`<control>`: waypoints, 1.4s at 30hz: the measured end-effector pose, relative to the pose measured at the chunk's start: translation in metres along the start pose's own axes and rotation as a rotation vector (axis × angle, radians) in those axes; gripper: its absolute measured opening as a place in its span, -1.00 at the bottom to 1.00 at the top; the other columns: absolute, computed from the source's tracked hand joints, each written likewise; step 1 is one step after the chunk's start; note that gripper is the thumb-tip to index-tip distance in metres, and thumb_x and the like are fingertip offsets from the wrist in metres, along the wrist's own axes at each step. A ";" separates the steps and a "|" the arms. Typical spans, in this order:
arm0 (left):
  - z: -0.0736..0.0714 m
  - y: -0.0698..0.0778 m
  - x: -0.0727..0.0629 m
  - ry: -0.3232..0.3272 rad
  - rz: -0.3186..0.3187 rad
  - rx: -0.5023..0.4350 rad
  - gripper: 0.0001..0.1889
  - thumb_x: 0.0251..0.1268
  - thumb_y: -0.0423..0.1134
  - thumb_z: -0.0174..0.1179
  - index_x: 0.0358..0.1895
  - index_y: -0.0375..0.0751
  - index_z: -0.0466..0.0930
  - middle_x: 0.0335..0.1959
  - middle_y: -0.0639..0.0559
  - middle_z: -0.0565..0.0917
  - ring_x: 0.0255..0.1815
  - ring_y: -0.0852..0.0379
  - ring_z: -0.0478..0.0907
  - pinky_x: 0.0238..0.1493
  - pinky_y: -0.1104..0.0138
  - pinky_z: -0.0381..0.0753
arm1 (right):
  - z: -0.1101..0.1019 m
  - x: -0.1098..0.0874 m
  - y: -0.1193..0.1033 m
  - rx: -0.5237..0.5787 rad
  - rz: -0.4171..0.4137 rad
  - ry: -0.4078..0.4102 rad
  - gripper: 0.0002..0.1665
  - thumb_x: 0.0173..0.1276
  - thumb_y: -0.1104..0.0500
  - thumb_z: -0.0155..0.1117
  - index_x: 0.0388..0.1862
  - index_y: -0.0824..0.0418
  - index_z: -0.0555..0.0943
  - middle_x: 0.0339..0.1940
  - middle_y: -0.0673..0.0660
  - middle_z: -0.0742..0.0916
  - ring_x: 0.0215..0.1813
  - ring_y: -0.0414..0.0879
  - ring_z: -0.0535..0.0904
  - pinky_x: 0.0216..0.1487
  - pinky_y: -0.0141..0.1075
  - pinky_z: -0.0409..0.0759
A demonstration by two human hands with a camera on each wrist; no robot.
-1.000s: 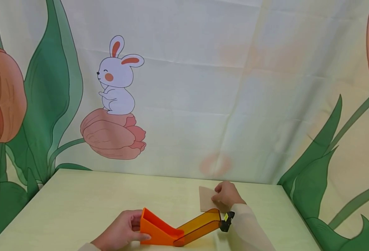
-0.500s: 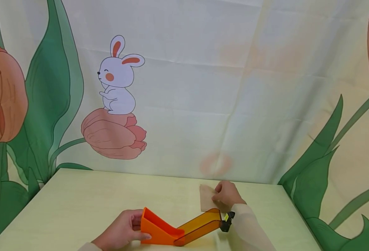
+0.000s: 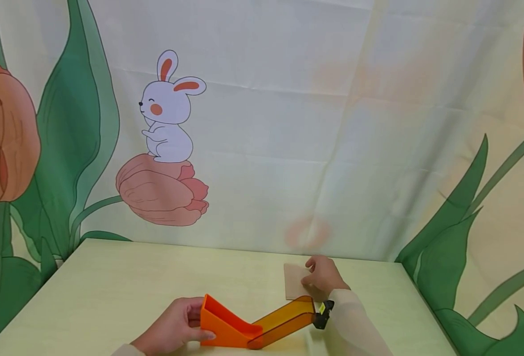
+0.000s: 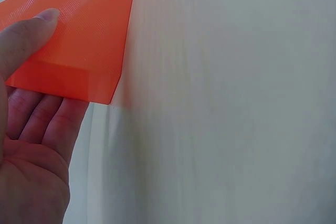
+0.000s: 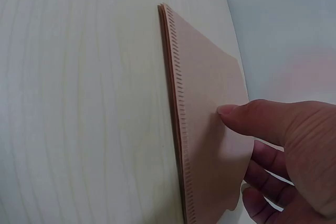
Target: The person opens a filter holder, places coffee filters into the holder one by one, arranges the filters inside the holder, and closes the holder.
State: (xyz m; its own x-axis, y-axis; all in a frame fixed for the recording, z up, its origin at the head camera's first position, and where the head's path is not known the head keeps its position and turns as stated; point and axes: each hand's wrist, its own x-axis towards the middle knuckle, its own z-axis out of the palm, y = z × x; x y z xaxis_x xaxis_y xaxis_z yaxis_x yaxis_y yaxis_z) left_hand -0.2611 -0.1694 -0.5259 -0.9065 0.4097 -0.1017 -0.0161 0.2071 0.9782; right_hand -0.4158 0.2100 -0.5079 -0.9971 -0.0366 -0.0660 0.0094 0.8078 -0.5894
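Note:
My left hand (image 3: pixel 170 324) holds the closed end of an orange plastic holder (image 3: pixel 223 330), thumb on the near face and fingers on the far side. Its see-through amber lid (image 3: pixel 284 319) is swung out to the right. Farther back, my right hand (image 3: pixel 326 276) grips a thin stack of brown paper coffee filters (image 3: pixel 294 282). In the right wrist view the filters (image 5: pixel 205 87) show a crimped edge; the thumb presses on the top sheet and the other fingers curl past the far side, their tips partly hidden.
A pale wood-grain table (image 3: pixel 137 277) lies beneath, reaching back to a hanging cloth (image 3: pixel 262 148) printed with a rabbit and tulips. A small black device (image 3: pixel 323 314) with a yellow label sits at the right sleeve, beside the lid's end.
Almost nothing moves: both hands stay in place, and the left edge of the filters shifts slightly as the right fingers adjust on them.

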 end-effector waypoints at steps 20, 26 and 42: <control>0.000 0.001 -0.001 -0.003 -0.002 -0.014 -0.46 0.09 -0.20 0.54 0.19 -0.17 0.63 0.09 -0.03 0.76 0.00 0.00 0.73 0.20 0.14 0.71 | 0.005 0.006 0.003 0.014 0.016 0.003 -0.62 0.05 0.26 0.64 -0.20 0.15 0.63 -0.23 0.10 0.68 -0.16 0.03 0.53 -0.03 -0.13 0.68; 0.000 0.000 -0.001 -0.009 0.001 -0.020 -0.48 0.11 -0.20 0.54 0.18 -0.16 0.63 0.08 -0.03 0.77 0.01 -0.01 0.73 0.18 0.16 0.73 | -0.003 0.002 -0.001 0.011 0.035 -0.046 -0.69 0.06 0.26 0.54 -0.20 0.13 0.68 -0.22 0.11 0.68 -0.14 0.06 0.54 -0.07 -0.10 0.67; 0.000 -0.001 -0.001 -0.005 0.000 -0.014 -0.47 0.11 -0.21 0.54 0.18 -0.17 0.63 0.09 -0.03 0.76 0.00 0.00 0.73 0.19 0.14 0.72 | -0.026 0.004 -0.004 -0.012 -0.018 -0.139 -0.86 0.27 0.07 0.51 -0.42 0.08 0.76 -0.41 0.00 0.69 -0.27 -0.03 0.52 -0.25 -0.24 0.47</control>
State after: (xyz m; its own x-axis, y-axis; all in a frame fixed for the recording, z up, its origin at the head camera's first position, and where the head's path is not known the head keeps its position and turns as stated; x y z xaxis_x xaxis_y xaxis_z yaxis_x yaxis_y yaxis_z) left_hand -0.2605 -0.1701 -0.5268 -0.9043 0.4144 -0.1027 -0.0221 0.1947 0.9806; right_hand -0.4215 0.2218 -0.4851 -0.9772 -0.1317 -0.1667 -0.0104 0.8135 -0.5815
